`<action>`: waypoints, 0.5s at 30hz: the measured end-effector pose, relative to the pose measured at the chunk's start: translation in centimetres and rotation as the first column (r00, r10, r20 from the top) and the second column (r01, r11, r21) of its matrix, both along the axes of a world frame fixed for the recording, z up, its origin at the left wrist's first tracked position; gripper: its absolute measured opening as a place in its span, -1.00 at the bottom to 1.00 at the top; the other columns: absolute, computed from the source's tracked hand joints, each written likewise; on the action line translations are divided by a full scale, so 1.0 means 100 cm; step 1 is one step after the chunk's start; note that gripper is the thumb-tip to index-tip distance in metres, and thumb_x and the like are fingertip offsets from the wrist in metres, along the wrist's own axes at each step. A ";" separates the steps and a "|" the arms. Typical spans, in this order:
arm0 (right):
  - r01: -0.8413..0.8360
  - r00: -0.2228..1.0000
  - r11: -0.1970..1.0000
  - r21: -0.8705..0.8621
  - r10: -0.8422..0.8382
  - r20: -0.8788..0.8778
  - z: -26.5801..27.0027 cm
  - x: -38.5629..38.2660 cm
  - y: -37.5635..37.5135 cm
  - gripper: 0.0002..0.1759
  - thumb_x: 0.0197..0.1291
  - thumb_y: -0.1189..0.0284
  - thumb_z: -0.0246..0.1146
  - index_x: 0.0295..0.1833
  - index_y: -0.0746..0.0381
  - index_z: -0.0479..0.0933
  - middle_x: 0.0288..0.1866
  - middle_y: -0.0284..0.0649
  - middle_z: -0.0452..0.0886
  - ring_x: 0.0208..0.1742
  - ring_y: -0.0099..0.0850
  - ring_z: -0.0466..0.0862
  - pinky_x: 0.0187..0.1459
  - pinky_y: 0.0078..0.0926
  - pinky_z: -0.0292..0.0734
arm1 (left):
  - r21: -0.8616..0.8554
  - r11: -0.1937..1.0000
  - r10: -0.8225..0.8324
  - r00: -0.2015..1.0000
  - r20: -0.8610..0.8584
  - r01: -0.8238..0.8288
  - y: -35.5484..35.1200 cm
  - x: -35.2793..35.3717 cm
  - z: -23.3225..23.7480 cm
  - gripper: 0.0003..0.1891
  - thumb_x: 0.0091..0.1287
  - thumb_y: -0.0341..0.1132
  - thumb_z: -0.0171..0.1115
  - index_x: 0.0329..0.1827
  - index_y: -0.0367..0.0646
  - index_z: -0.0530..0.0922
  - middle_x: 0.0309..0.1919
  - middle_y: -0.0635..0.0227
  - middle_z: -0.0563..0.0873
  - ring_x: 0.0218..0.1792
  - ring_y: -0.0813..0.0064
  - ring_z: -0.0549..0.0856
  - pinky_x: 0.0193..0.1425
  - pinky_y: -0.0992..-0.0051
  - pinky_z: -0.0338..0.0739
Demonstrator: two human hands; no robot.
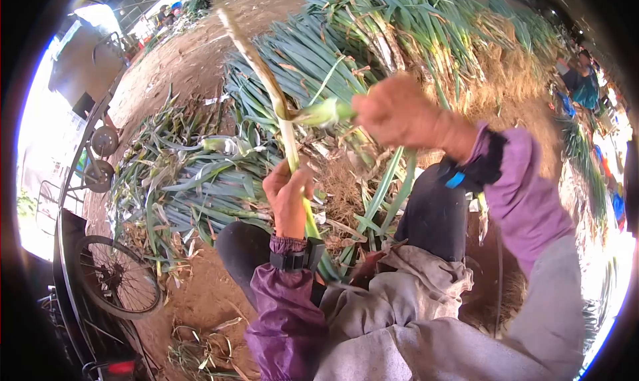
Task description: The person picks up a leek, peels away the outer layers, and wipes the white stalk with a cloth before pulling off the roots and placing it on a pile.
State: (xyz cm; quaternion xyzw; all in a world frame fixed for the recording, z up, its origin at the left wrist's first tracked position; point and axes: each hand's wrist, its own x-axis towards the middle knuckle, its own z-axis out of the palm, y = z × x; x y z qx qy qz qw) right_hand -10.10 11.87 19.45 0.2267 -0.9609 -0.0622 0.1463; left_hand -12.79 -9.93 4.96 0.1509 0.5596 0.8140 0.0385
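Note:
A long leek (287, 138) stands nearly upright in front of me, its brownish root end up and its green leaves hanging toward my lap. My left hand (289, 196) is closed around the pale stalk below the middle. From the side of that stalk a green outer leaf (325, 113) stretches across to my right hand (405, 113), which is closed on its far end and slightly blurred. The leaf still joins the stalk near a brown, peeling band. Behind both hands lie piled leeks (293, 54) with blue-green leaves.
Loose leaves and trimmings (206, 174) cover the ground to the left. Large bundles with yellowish roots (506, 74) lie at the back right. A cart with a spoked wheel (120, 274) stands at the left edge. Another person (583, 81) is at the far right.

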 end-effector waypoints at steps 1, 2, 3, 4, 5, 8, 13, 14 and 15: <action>-0.121 0.965 0.990 0.072 0.134 -0.226 0.002 -0.006 0.020 -0.80 0.10 0.39 0.14 -0.53 0.18 0.39 -0.68 -0.21 0.41 -0.58 -0.28 0.58 -0.57 -0.27 0.39 | -0.027 1.000 -0.004 1.000 0.009 0.004 0.000 0.001 -0.012 -0.78 0.25 -0.41 0.21 -0.13 -0.38 0.61 -0.60 0.41 0.55 -0.66 0.66 0.44 -0.60 0.64 0.29; -0.219 0.863 0.960 0.172 0.273 -0.426 0.006 -0.013 0.037 -0.82 0.05 0.45 0.17 -0.55 0.18 0.35 -0.72 -0.23 0.36 -0.63 -0.28 0.55 -0.63 -0.30 0.35 | -0.052 0.999 -0.010 1.000 0.016 0.011 0.002 0.004 -0.020 -0.79 0.24 -0.42 0.21 -0.15 -0.38 0.62 -0.60 0.42 0.55 -0.66 0.67 0.44 -0.59 0.65 0.28; -0.208 0.863 0.943 0.261 0.302 -0.404 0.019 -0.013 0.046 -0.84 -0.02 0.48 0.19 -0.55 0.18 0.35 -0.73 -0.22 0.34 -0.65 -0.26 0.53 -0.66 -0.31 0.34 | -0.089 0.996 0.002 0.999 0.054 0.003 0.008 0.011 -0.022 -0.85 0.26 -0.48 0.17 -0.19 -0.35 0.62 -0.64 0.50 0.51 -0.66 0.75 0.40 -0.60 0.65 0.22; -0.192 0.866 0.917 0.350 0.326 -0.379 0.038 -0.009 0.054 -0.84 -0.09 0.51 0.21 -0.55 0.19 0.34 -0.75 -0.21 0.32 -0.67 -0.24 0.51 -0.68 -0.31 0.33 | -0.122 0.992 -0.032 0.998 0.048 0.038 0.011 0.014 -0.029 -0.85 0.25 -0.48 0.18 -0.18 -0.35 0.62 -0.63 0.50 0.51 -0.66 0.75 0.40 -0.60 0.66 0.21; -0.178 0.869 0.909 0.378 0.325 -0.373 0.048 -0.008 0.061 -0.85 -0.16 0.56 0.24 -0.53 0.19 0.37 -0.76 -0.17 0.33 -0.67 -0.22 0.53 -0.66 -0.30 0.37 | -0.155 0.985 -0.069 0.997 0.041 0.075 0.014 0.015 -0.040 -0.85 0.24 -0.49 0.19 -0.18 -0.34 0.63 -0.63 0.50 0.51 -0.65 0.75 0.40 -0.60 0.66 0.21; -0.021 0.879 0.802 0.598 0.300 -0.371 0.074 -0.004 0.092 -0.88 -0.05 0.47 0.29 -0.40 0.21 0.49 -0.63 -0.17 0.50 -0.57 -0.27 0.63 -0.58 -0.31 0.47 | -0.150 0.974 -0.156 0.982 0.102 0.170 0.030 0.026 -0.055 -0.84 0.20 -0.49 0.23 -0.17 -0.33 0.65 -0.63 0.53 0.50 -0.65 0.77 0.39 -0.59 0.68 0.20; 0.313 0.771 0.710 0.630 0.198 -0.606 0.146 0.014 0.186 -0.77 0.10 0.23 0.19 -0.48 0.11 0.38 -0.65 -0.28 0.43 -0.64 -0.33 0.51 -0.68 -0.34 0.34 | -0.176 0.949 -0.234 0.958 0.165 0.262 0.020 0.030 -0.097 -0.81 0.15 -0.51 0.25 -0.17 -0.32 0.67 -0.63 0.55 0.51 -0.67 0.77 0.37 -0.61 0.68 0.17; 0.376 0.728 0.692 0.616 0.190 -0.658 0.163 0.022 0.206 -0.78 0.10 0.25 0.17 -0.48 0.11 0.38 -0.65 -0.26 0.42 -0.63 -0.30 0.51 -0.66 -0.31 0.34 | -0.187 0.943 -0.244 0.953 0.181 0.277 0.014 0.031 -0.107 -0.82 0.14 -0.51 0.26 -0.18 -0.32 0.67 -0.64 0.55 0.51 -0.68 0.77 0.37 -0.61 0.68 0.16; 0.438 0.682 0.671 0.598 0.185 -0.707 0.180 0.034 0.221 -0.79 0.11 0.26 0.16 -0.48 0.11 0.39 -0.64 -0.23 0.42 -0.61 -0.26 0.52 -0.63 -0.28 0.34 | -0.154 0.939 -0.266 0.932 0.246 0.309 0.010 0.032 -0.108 -0.83 0.12 -0.52 0.28 -0.22 -0.31 0.68 -0.64 0.54 0.51 -0.70 0.78 0.35 -0.64 0.68 0.13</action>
